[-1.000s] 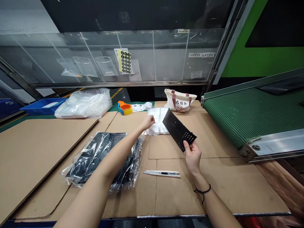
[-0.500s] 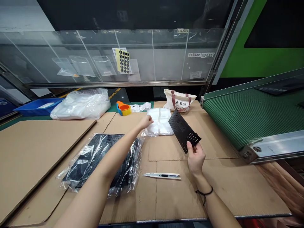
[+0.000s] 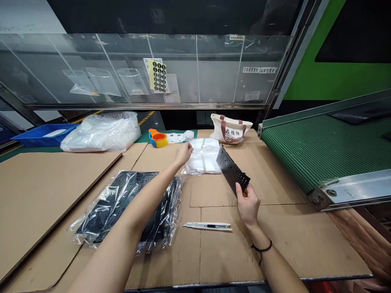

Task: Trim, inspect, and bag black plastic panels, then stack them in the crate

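Note:
In my right hand [image 3: 249, 205] is a thin black perforated panel [image 3: 230, 167], pinched by its lower end between thumb and fingers. It is tilted, its far end close to a banded stack of clear plastic bags [image 3: 207, 156]. My left hand [image 3: 184, 154] reaches to the left edge of that stack with its fingers closed; whether a bag edge is between them is hidden. Under my left forearm lies a clear bag holding black panels [image 3: 122, 199]. A white utility knife [image 3: 207, 226] rests on the cardboard between my arms.
A green conveyor belt [image 3: 330, 142] runs along the right, carrying a dark panel [image 3: 357, 116]. At the back are a cloth bag [image 3: 231, 130], an orange-yellow tape dispenser [image 3: 159, 139], a white plastic bundle [image 3: 102, 132] and a blue tray [image 3: 41, 136]. Cardboard [image 3: 45, 195] lies on the left.
My right hand has turned the black panel more edge-on and shifted it slightly left and down. My left hand has moved a little left and up, fingers still closed.

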`<state>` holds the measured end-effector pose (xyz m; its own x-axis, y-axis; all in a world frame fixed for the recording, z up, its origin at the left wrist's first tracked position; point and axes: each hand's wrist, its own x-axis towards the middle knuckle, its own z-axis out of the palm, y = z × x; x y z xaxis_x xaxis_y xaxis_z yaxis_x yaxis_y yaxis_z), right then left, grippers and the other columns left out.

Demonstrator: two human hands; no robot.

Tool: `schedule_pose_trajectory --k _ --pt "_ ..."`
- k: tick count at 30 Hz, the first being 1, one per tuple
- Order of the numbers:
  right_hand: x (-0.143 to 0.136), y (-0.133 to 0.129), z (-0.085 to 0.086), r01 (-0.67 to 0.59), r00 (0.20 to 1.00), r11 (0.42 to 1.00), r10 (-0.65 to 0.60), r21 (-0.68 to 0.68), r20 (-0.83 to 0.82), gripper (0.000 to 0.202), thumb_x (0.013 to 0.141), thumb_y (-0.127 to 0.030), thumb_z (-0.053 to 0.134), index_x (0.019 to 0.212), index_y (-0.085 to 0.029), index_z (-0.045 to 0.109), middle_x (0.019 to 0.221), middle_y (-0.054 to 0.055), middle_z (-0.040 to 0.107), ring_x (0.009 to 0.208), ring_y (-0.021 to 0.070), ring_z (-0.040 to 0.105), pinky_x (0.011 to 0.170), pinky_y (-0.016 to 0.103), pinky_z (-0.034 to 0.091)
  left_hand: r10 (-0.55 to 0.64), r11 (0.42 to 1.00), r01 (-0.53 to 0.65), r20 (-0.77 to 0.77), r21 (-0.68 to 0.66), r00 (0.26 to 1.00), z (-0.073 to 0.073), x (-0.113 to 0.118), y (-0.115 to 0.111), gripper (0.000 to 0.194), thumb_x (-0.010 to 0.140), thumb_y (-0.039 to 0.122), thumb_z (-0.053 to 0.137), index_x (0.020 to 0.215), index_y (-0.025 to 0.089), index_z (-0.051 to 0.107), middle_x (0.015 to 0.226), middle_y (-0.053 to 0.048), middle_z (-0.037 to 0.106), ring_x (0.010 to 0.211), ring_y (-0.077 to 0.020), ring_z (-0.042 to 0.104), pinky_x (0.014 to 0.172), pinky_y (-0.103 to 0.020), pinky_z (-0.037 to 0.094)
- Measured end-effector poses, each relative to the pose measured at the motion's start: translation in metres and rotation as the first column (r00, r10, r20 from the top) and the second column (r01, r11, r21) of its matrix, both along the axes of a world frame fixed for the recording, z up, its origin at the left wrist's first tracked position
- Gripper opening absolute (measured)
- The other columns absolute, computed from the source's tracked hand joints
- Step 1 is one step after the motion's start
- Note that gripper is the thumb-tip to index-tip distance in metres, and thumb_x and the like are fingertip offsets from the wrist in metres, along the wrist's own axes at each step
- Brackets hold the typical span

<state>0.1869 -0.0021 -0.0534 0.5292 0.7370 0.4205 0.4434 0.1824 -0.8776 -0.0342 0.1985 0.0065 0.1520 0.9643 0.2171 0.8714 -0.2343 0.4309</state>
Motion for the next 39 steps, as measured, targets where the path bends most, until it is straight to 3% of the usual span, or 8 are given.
schedule_pose_trajectory --k 8,14,17,22,25,30,36,39 --pt "0.001 0.001 0.002 0.012 1.0 0.999 -0.011 -0.035 0.018 0.039 0.083 -0.054 0.054 0.084 -0.017 0.067 0.08 0.011 0.073 0.068 0.0226 0.067 0.063 0.03 0.049 -0.088 0.975 0.106 -0.098 0.195 0.991 0.03 -0.026 -0.001 0.015 0.075 0.004 0.051 0.078 0.019 0.054 0.084 -0.009 0.063 0.09 -0.0242 0.059 0.08 -0.033 0.041" --pt "0.001 0.002 0.001 0.002 1.0 1.0 -0.002 -0.029 -0.005 0.041 0.082 -0.057 0.054 0.087 -0.019 0.068 0.08 0.01 0.073 0.069 0.0224 0.067 0.063 0.03 0.049 0.169 0.951 -0.157 -0.022 0.266 0.985 0.051 -0.053 0.009 0.017 0.085 0.009 0.038 0.081 0.017 0.052 0.079 -0.012 0.06 0.085 -0.0286 0.059 0.074 -0.038 0.041" --pt "0.0 0.001 0.002 0.001 1.0 1.0 -0.002 -0.029 -0.016 0.041 0.082 -0.056 0.055 0.087 -0.018 0.068 0.076 0.009 0.073 0.067 0.0215 0.067 0.062 0.029 0.049 0.13 0.961 -0.126 -0.003 0.246 0.991 0.055 -0.053 0.0 0.012 0.084 0.013 0.042 0.08 0.017 0.052 0.084 -0.011 0.061 0.086 -0.0258 0.058 0.075 -0.035 0.041" --pt "0.003 0.001 0.004 0.028 0.997 1.0 -0.028 -0.004 -0.074 0.041 0.081 -0.056 0.058 0.088 -0.016 0.068 0.073 0.007 0.072 0.065 0.0204 0.066 0.061 0.028 0.049 -0.223 0.975 0.223 -0.017 -0.007 0.975 0.031 -0.029 -0.037 0.012 0.07 0.01 0.062 0.071 0.02 0.055 0.066 0.002 0.058 0.064 -0.0152 0.054 0.061 -0.025 0.038" --pt "0.007 0.0 0.002 0.069 0.986 0.995 -0.057 0.078 -0.154 0.043 0.078 -0.055 0.061 0.094 -0.015 0.067 0.077 0.008 0.073 0.068 0.0208 0.067 0.065 0.03 0.051 -0.304 0.945 0.306 0.038 -0.118 0.952 0.011 -0.012 -0.049 0.022 0.071 0.02 0.068 0.059 0.019 0.05 0.057 0.003 0.054 0.057 -0.0136 0.05 0.056 -0.025 0.034" --pt "0.011 -0.003 -0.005 0.021 0.989 0.984 0.005 0.178 -0.148 0.039 0.075 -0.051 0.067 0.091 -0.016 0.067 0.078 0.008 0.074 0.067 0.0216 0.068 0.064 0.031 0.054 -0.294 0.924 0.321 0.151 -0.208 0.944 -0.004 0.007 -0.043 0.033 0.084 0.029 0.058 0.055 0.018 0.048 0.055 0.002 0.056 0.054 -0.0124 0.049 0.055 -0.026 0.035" --pt "0.007 -0.008 0.003 -0.196 0.951 0.962 0.139 0.192 0.277 0.025 0.085 -0.041 0.059 0.077 -0.018 0.066 0.06 0.005 0.069 0.048 0.0167 0.063 0.047 0.025 0.048 -0.206 0.89 0.286 0.247 -0.356 0.947 -0.007 0.009 -0.038 0.021 0.089 0.028 0.059 0.075 0.013 0.058 0.064 0.004 0.058 0.051 -0.0078 0.052 0.054 -0.023 0.045" --pt "0.006 -0.007 0.008 -0.239 0.92 0.952 0.159 0.192 0.358 0.023 0.085 -0.036 0.06 0.07 -0.018 0.063 0.056 0.004 0.067 0.044 0.015 0.06 0.045 0.023 0.044 -0.109 0.894 0.227 0.304 -0.387 0.946 -0.009 0.008 -0.035 0.023 0.091 0.033 0.057 0.082 0.012 0.059 0.066 0.004 0.057 0.052 -0.007 0.052 0.051 -0.022 0.047"
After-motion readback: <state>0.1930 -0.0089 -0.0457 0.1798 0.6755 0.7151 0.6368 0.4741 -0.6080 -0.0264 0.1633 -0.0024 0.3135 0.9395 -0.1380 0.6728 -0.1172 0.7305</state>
